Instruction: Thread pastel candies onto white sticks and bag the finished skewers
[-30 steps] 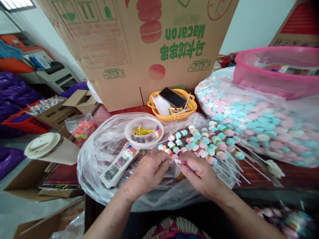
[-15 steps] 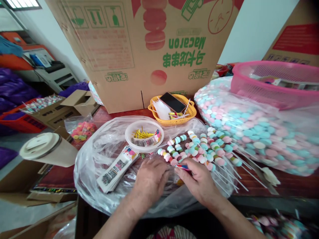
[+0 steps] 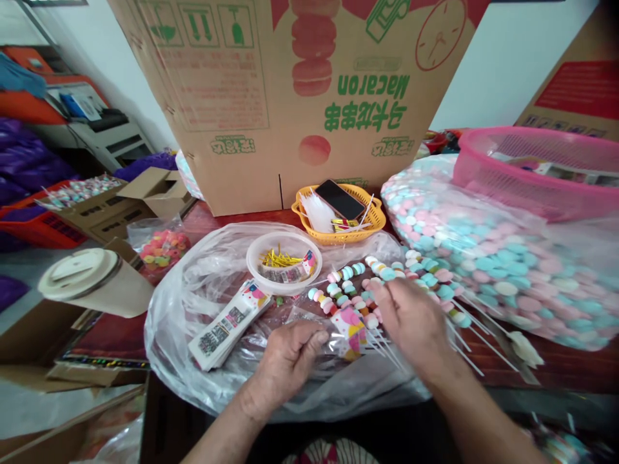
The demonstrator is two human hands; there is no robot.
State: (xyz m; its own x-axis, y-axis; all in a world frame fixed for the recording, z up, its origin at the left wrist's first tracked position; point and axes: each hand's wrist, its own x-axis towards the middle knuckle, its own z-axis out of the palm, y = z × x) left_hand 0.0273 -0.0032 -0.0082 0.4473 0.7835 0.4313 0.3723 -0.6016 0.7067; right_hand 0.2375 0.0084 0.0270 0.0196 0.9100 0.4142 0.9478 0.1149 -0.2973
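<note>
My left hand (image 3: pixel 294 354) is closed, thumb against the fingers, on the edge of a small clear plastic bag (image 3: pixel 351 332) with a pink, yellow and purple print. Over the pile of candy skewers (image 3: pixel 345 287), pastel round sweets threaded on white sticks, my right hand (image 3: pixel 411 319) reaches with curled fingers. What its fingertips grip is hidden behind the hand. To the left of my left hand lies a stack of printed bags (image 3: pixel 229 328). Behind that, a round plastic tub (image 3: pixel 284 261) holds gold twist ties (image 3: pixel 280 256) and a few printed bags.
A yellow basket (image 3: pixel 309 231) with a phone (image 3: pixel 340 199) stands at the back, before a large carton (image 3: pixel 261 154). On the right, a big bag of pastel sweets (image 3: pixel 503 270) supports a pink basket (image 3: pixel 483 177). A lidded cup (image 3: pixel 116 290) and bagged gummy rings (image 3: pixel 164 248) sit left.
My right hand has let go of the printed bag and moved right and up onto the candy skewers. The bag now hangs from my left hand, its print spread out.
</note>
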